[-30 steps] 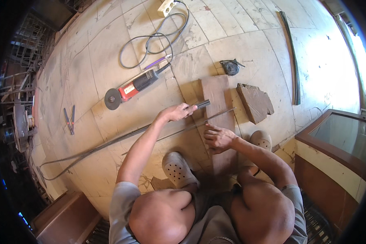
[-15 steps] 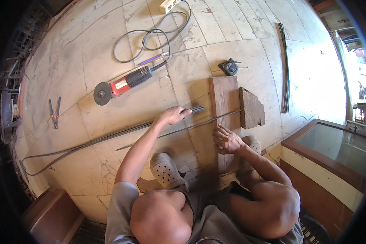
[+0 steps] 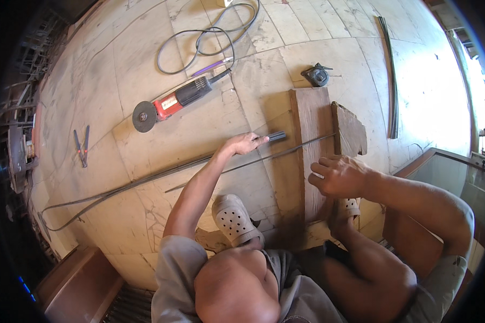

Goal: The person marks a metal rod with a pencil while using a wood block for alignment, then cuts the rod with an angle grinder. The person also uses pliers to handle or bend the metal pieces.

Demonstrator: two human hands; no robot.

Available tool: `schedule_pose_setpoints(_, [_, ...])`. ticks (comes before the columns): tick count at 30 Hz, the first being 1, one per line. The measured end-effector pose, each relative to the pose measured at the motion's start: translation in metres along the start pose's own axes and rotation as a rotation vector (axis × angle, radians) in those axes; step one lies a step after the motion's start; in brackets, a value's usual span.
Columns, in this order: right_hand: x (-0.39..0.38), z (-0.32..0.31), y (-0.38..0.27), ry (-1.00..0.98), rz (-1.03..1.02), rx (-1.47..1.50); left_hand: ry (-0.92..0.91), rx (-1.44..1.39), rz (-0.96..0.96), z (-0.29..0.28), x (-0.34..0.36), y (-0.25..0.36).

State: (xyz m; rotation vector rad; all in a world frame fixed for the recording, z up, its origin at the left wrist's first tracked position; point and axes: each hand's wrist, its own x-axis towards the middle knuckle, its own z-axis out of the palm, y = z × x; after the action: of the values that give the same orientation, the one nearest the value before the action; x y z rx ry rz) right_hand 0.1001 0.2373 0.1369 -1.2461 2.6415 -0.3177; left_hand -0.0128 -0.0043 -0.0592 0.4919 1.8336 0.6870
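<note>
My left hand [image 3: 246,143] is closed around a bundle of thin dark metal rods [image 3: 276,136], gripped near the bundle's right end. The rods trail away to the left across the tiled floor. A single rod [image 3: 264,158] lies apart from them, its right end resting across a brown wooden plank [image 3: 313,121] and reaching a rough wood block [image 3: 350,129]. Above the plank's near part hovers my right hand [image 3: 339,176], its fingers loosely bent and apart, with nothing visible in them.
Beyond my left hand lies a red and black angle grinder [image 3: 170,102] beside a purple pen [image 3: 211,67] and looped cable [image 3: 196,46]. Pliers [image 3: 81,146] are at left, a tape measure [image 3: 316,75] behind the plank. More dark rods [image 3: 390,81] lie far right, near a glass-fronted wooden cabinet [image 3: 442,175].
My right hand has lifted and shifted right, its elbow swinging outward. My left hand keeps its grip on the rods. The whole view has shifted slightly.
</note>
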Motion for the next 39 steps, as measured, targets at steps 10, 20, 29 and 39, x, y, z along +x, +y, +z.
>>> schedule_pose_setpoints(10, [0.110,0.106,0.009,-0.253,0.359,-0.611,0.114,0.160,0.097,0.000,-0.007,0.012])
schedule_pose_setpoints(20, [0.132,0.103,0.035,-0.374,0.255,-0.239,0.201,0.147,0.164,0.012,0.002,-0.014])
schedule_pose_setpoints(29, [0.125,0.106,0.041,-0.180,0.222,-0.200,0.358,0.235,0.183,0.009,-0.031,0.001])
schedule_pose_setpoints(39, [0.125,0.130,0.047,-0.301,0.184,-0.542,0.878,0.257,0.557,0.043,-0.030,-0.032])
